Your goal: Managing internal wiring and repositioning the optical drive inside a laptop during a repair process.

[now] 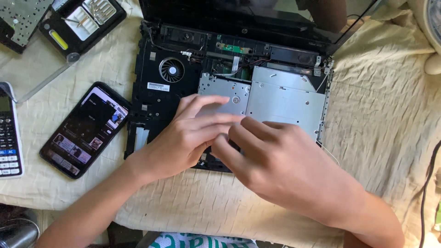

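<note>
Opened laptop (pixel 156 98), keyboard deck off, black chassis bare on a wrinkled cream cloth (pixel 381 119). Screen tilted up at the far edge.

Inside: round cooling fan (pixel 172 70) upper left; silver hard-drive caddy (pixel 227 89) mid-centre; larger silver optical drive (pixel 287 98) just beside it on the right; small green board (pixel 235 47) near the hinge; thin wires running along the top.

Left hand (pixel 183 138): fingers extended and lying flat, tips reaching over the near edge of the hard-drive caddy. Not closed on anything that shows.

Right hand (pixel 280 165): fingers curled down at the front edge of the chassis, touching the left hand's fingers. Cannot tell whether it pinches anything; the fingertips are hidden.

Handling judgement, caddy: thin stamped metal, stiff, light, smooth and a little slippery, edges likely sharp. What it holds is shock-sensitive. Best gripped at its two long side edges, lifted level, kept off the ribbon and wires near its top.

Around: black smartphone (pixel 85 128) lit, left of the laptop; calculator (pixel 8 138) at the left edge; black tool tray with bits (pixel 82 20) upper left, its clear lid (pixel 32 69) lying just below it
</note>
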